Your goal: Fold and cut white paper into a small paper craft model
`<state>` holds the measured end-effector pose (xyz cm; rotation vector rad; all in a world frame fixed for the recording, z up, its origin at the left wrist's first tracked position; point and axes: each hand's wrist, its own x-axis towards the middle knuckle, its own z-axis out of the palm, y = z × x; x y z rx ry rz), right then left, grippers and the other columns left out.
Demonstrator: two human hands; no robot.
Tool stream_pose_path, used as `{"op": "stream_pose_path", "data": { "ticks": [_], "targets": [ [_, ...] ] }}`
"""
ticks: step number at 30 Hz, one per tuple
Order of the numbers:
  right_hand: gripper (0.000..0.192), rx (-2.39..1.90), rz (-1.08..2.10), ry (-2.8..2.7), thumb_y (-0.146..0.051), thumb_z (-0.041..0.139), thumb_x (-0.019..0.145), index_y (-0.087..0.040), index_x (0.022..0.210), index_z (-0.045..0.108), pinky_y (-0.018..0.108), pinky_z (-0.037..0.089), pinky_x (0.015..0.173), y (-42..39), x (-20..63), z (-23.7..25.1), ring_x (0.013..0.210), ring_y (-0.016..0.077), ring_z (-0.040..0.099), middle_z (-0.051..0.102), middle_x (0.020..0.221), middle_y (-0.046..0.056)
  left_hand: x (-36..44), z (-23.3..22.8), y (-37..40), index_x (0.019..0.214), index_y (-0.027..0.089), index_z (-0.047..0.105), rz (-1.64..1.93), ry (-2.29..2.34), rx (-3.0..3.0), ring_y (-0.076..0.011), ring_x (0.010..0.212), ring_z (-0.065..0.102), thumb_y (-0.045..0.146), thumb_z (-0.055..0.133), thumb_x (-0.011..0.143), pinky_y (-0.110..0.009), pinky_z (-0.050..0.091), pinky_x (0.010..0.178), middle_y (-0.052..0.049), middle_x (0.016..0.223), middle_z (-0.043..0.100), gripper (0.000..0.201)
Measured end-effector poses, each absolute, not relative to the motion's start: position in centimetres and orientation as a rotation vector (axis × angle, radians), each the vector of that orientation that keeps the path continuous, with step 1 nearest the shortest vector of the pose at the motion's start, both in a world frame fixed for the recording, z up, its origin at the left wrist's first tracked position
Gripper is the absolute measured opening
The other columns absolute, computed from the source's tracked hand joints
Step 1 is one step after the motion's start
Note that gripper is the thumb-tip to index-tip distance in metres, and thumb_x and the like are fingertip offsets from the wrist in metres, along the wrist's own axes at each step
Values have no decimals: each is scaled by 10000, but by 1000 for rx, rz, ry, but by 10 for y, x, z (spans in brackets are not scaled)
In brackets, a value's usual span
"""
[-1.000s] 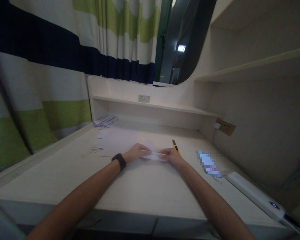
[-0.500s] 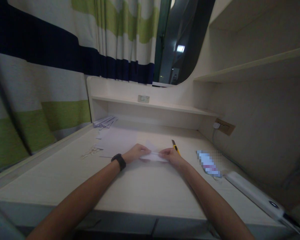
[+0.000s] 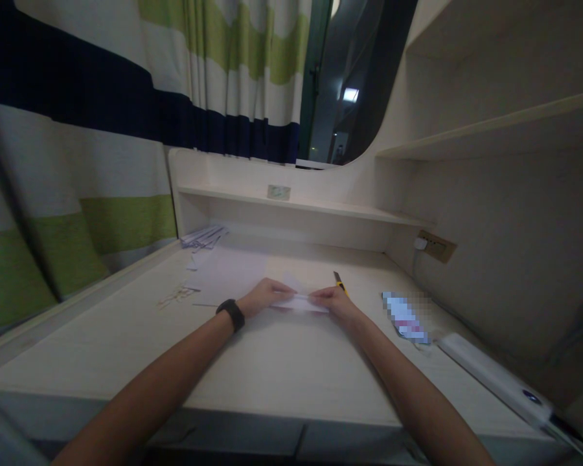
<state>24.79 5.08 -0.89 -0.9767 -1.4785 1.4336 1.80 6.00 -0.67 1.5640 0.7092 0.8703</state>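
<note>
Two hands meet at the middle of the pale table (image 3: 282, 362) and share one small folded paper (image 3: 298, 301). The left hand (image 3: 262, 298) lies at the left end of the paper, with its fingers bent down onto it, and the right hand (image 3: 333, 302) pinches the right end between thumb and fingers. The paper is white and flat, low on the table surface; because the light is dim, I cannot tell if it touches the table everywhere. A black wristband (image 3: 232, 314) sits on the left wrist.

Just behind the right hand lies a yellow utility knife (image 3: 340, 282), partly hidden by the fingers. Farther left, loose white sheets (image 3: 228, 268) rest on the table, and a small stack of papers (image 3: 204, 235) lies near the back corner. To the right there is a blurred flat object (image 3: 404, 317) and, closer to the edge, a long white power strip (image 3: 490, 375). A striped curtain (image 3: 78, 162) hangs at the left side.
</note>
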Motion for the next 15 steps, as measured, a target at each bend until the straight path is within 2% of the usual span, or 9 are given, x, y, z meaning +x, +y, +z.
{"op": "stream_pose_path", "data": {
  "ticks": [6, 15],
  "targets": [
    [357, -993, 1407, -1441, -288, 818, 495, -107, 792, 739, 253, 455, 531, 50, 247, -9, 536, 114, 562, 679, 669, 68, 17, -10, 64, 963, 81, 701, 895, 755, 1573, -192, 732, 639, 377, 764, 631, -337, 536, 701, -130, 884, 690, 449],
    [374, -1015, 1365, -1356, -277, 831, 449, -115, 773, 736, 273, 472, 594, 49, 242, -14, 583, 133, 585, 687, 699, 70, 20, -12, 63, 903, 77, 708, 925, 791, 1532, -191, 725, 643, 371, 770, 618, -357, 534, 730, -122, 867, 691, 415]
  ]
}}
